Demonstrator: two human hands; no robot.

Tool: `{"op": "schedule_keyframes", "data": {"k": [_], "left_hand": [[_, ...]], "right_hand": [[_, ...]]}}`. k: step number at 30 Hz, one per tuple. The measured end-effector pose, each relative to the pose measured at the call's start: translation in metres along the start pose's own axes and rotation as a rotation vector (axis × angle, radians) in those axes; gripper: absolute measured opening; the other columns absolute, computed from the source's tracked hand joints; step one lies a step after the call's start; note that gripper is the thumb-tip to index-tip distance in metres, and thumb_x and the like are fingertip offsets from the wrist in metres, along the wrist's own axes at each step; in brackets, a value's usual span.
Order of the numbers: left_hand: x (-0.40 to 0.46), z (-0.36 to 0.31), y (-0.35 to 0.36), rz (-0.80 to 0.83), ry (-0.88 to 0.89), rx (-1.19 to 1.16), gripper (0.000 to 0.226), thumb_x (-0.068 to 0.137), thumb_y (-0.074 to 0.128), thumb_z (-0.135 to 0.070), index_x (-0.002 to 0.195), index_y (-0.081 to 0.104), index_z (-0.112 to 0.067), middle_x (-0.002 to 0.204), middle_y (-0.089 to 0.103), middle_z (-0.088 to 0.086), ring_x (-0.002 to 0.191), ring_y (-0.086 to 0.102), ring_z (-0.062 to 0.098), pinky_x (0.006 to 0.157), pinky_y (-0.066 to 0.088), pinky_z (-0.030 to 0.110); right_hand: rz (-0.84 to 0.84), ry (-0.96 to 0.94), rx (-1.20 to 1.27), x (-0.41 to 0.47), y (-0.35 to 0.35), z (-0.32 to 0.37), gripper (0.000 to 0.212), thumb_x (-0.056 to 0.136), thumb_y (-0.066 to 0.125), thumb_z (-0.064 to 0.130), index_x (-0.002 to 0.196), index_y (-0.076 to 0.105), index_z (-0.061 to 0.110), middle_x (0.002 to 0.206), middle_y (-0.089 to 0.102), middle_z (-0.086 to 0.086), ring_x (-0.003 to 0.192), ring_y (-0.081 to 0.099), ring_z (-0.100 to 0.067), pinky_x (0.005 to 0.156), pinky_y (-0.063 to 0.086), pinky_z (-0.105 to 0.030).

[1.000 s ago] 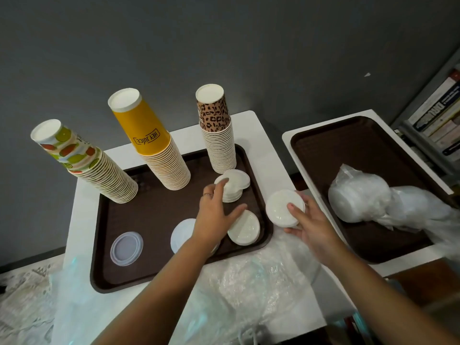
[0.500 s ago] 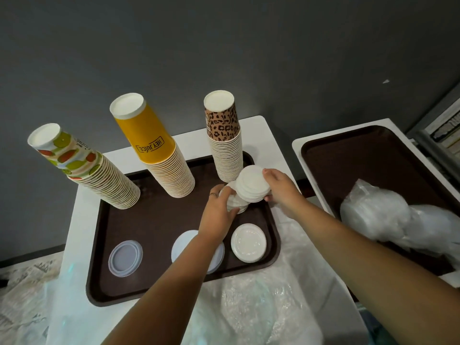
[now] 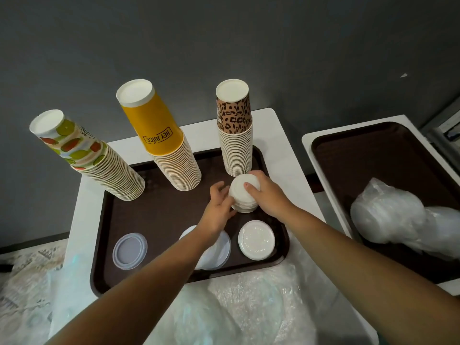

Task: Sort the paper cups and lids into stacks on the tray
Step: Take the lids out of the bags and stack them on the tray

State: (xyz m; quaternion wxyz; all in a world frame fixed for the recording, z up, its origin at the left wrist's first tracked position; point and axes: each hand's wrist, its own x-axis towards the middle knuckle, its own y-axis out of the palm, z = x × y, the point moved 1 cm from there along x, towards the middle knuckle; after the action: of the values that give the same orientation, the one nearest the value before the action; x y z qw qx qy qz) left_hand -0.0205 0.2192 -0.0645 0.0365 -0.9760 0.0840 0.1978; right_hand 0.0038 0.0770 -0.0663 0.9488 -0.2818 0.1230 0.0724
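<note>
On the brown tray (image 3: 159, 215) stand three upside-down cup stacks: a fruit-print stack (image 3: 87, 158), a yellow stack (image 3: 164, 143) and a leopard-print stack (image 3: 235, 130). In front of the leopard-print stack sits a short stack of white lids (image 3: 242, 195). My left hand (image 3: 219, 205) cups its left side. My right hand (image 3: 266, 195) grips it from the right, thumb on the top lid. Near the tray's front edge lie a clear lid (image 3: 129, 250), a white lid (image 3: 256, 239) and a wide translucent lid (image 3: 214, 252) partly under my left forearm.
A second brown tray (image 3: 368, 158) on the right holds a plastic bag of lids (image 3: 398, 215). Crumpled clear plastic wrap (image 3: 236, 307) covers the table in front of the first tray. A dark grey wall stands close behind the cup stacks.
My right hand carried white lids from the table's right edge onto the small lid stack. Both hands closed in around that stack, which now stands squared up.
</note>
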Motion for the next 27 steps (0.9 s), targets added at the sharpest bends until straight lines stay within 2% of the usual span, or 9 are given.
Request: {"op": "schedule_keyframes", "data": {"k": [2, 4, 6, 12, 15, 17, 20, 27], "left_hand": [[0.002, -0.002, -0.001, -0.014, -0.046, -0.039, 0.047, 0.100, 0.041, -0.017, 0.143, 0.021, -0.017, 0.126, 0.049, -0.010, 0.118, 0.046, 0.013, 0.097, 0.042, 0.031], [0.004, 0.001, -0.004, -0.044, -0.004, 0.122, 0.047, 0.100, 0.044, -0.024, 0.144, 0.028, -0.019, 0.133, 0.050, -0.001, 0.119, 0.048, 0.016, 0.102, 0.042, 0.033], [0.005, 0.006, -0.005, -0.073, 0.069, 0.266, 0.045, 0.099, 0.046, -0.022, 0.143, 0.035, -0.019, 0.132, 0.052, 0.003, 0.117, 0.050, 0.017, 0.100, 0.042, 0.029], [0.009, 0.014, -0.009, -0.130, 0.155, 0.396, 0.044, 0.099, 0.047, -0.022, 0.142, 0.040, -0.015, 0.134, 0.055, 0.003, 0.121, 0.051, 0.016, 0.093, 0.037, 0.017], [0.006, 0.015, -0.009, -0.158, 0.203, 0.465, 0.043, 0.098, 0.049, -0.024, 0.140, 0.044, -0.016, 0.126, 0.061, 0.002, 0.107, 0.055, 0.010, 0.083, 0.037, 0.011], [0.005, 0.016, -0.006, -0.190, 0.227, 0.493, 0.042, 0.097, 0.051, -0.023, 0.138, 0.046, -0.015, 0.122, 0.063, 0.004, 0.103, 0.057, 0.012, 0.082, 0.039, 0.013], [0.006, 0.011, -0.005, -0.214, 0.213, 0.546, 0.041, 0.096, 0.053, -0.021, 0.135, 0.048, -0.013, 0.125, 0.062, 0.007, 0.113, 0.057, 0.020, 0.090, 0.041, 0.021], [0.009, -0.003, -0.010, -0.134, 0.153, 0.663, 0.042, 0.095, 0.054, -0.023, 0.135, 0.047, -0.012, 0.127, 0.060, 0.007, 0.114, 0.056, 0.021, 0.084, 0.036, 0.016]], "right_hand": [[0.035, -0.025, 0.022, -0.003, 0.004, 0.001, 0.045, 0.099, 0.046, 0.027, 0.141, 0.035, 0.016, 0.140, 0.045, -0.007, 0.124, 0.045, -0.023, 0.097, 0.035, -0.027], [0.067, -0.043, 0.043, -0.005, 0.006, 0.001, 0.045, 0.100, 0.042, 0.026, 0.144, 0.031, 0.021, 0.145, 0.040, -0.005, 0.128, 0.042, -0.022, 0.101, 0.034, -0.028], [0.100, -0.060, 0.036, -0.005, 0.007, 0.000, 0.046, 0.101, 0.038, 0.025, 0.146, 0.029, 0.026, 0.149, 0.035, -0.003, 0.132, 0.038, -0.021, 0.104, 0.033, -0.028], [0.100, -0.101, -0.022, -0.007, 0.009, -0.006, 0.047, 0.101, 0.040, 0.025, 0.146, 0.028, 0.028, 0.148, 0.036, -0.002, 0.131, 0.039, -0.020, 0.102, 0.034, -0.027], [0.091, -0.121, -0.012, -0.009, 0.011, -0.009, 0.047, 0.101, 0.042, 0.023, 0.146, 0.029, 0.027, 0.147, 0.038, -0.002, 0.130, 0.041, -0.019, 0.103, 0.033, -0.025], [0.082, -0.127, -0.011, -0.010, 0.013, -0.011, 0.048, 0.100, 0.043, 0.022, 0.146, 0.030, 0.027, 0.146, 0.039, -0.001, 0.130, 0.041, -0.018, 0.103, 0.033, -0.024], [0.069, -0.121, -0.011, -0.008, 0.014, -0.013, 0.048, 0.099, 0.045, 0.021, 0.145, 0.032, 0.027, 0.145, 0.041, -0.002, 0.129, 0.042, -0.020, 0.104, 0.035, -0.028], [0.044, -0.099, -0.062, -0.006, 0.009, -0.004, 0.052, 0.098, 0.048, 0.019, 0.147, 0.030, 0.021, 0.151, 0.035, -0.004, 0.134, 0.037, -0.023, 0.108, 0.033, -0.032]]}}
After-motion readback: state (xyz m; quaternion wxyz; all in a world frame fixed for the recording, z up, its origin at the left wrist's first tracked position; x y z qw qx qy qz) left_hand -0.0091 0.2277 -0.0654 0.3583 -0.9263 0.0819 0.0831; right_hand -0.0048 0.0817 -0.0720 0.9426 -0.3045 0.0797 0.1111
